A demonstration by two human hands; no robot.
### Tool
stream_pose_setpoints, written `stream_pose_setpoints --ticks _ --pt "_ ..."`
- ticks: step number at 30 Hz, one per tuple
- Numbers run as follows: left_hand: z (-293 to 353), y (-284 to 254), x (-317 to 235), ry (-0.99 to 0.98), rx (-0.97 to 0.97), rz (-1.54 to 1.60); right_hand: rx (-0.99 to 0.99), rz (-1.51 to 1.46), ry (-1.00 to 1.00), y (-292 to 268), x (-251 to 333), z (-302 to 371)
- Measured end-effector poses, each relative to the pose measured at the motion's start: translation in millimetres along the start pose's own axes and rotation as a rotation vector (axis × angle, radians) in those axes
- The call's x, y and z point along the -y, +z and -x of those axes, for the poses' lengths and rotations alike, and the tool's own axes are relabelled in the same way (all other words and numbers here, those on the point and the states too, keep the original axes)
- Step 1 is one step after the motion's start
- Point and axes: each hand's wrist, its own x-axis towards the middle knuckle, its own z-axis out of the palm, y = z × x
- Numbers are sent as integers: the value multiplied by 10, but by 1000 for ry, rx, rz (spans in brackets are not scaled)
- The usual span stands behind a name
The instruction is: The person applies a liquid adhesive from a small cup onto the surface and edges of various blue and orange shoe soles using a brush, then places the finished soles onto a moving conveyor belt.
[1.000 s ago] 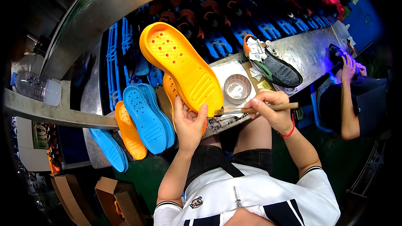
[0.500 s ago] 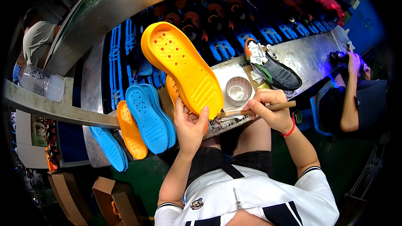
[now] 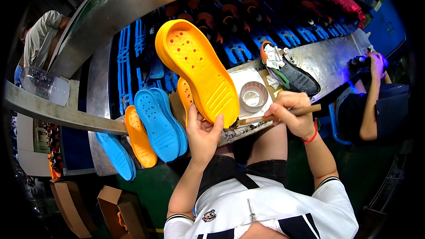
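A large yellow-orange shoe sole (image 3: pixel 199 71) is tilted up in front of me, its ribbed, holed face showing. My left hand (image 3: pixel 203 135) grips it by its lower end, thumb on the near edge. My right hand (image 3: pixel 292 113) holds a wooden-handled brush (image 3: pixel 256 119), fingers closed round the handle. The brush's dark bristles touch the sole's lower right edge. Just beyond the brush, a round tub (image 3: pixel 253 96) with pale contents stands on a white sheet (image 3: pixel 239 77). Right of it lies a dark shoe (image 3: pixel 292 73) with white paper stuffed in it.
Blue soles (image 3: pixel 159 124) and an orange sole (image 3: pixel 141 137) lean along the metal bench's (image 3: pixel 332 57) left edge. Behind, a rack of blue holders (image 3: pixel 234 53) carries several shoes. Cardboard boxes (image 3: pixel 113 208) stand on the floor at left. A co-worker (image 3: pixel 376 102) sits at right, another person at far left.
The sole in my left hand has shifted slightly right and its lower end a little down. The brush and my right hand have moved slightly right, bristles still at the sole's edge.
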Motion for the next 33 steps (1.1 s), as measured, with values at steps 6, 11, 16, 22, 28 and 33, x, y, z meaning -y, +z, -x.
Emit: stream_pose_setpoints --ticks 6,11,16,22,28,33 --pt "-8 27 -7 -7 -16 14 42 24 -96 0 4 -29" --pt "24 34 -26 8 -22 -7 75 26 -109 -56 4 3" --pt "14 -20 -22 -15 1 13 35 59 -102 -42 -15 -47" --pt "54 15 -46 54 -4 -21 -35 -60 -32 -24 -44 128" --pt "39 -24 -66 52 -1 1 -15 -59 -82 95 10 72" --pt "76 0 -111 41 8 -4 -111 -145 -35 23 -7 125"
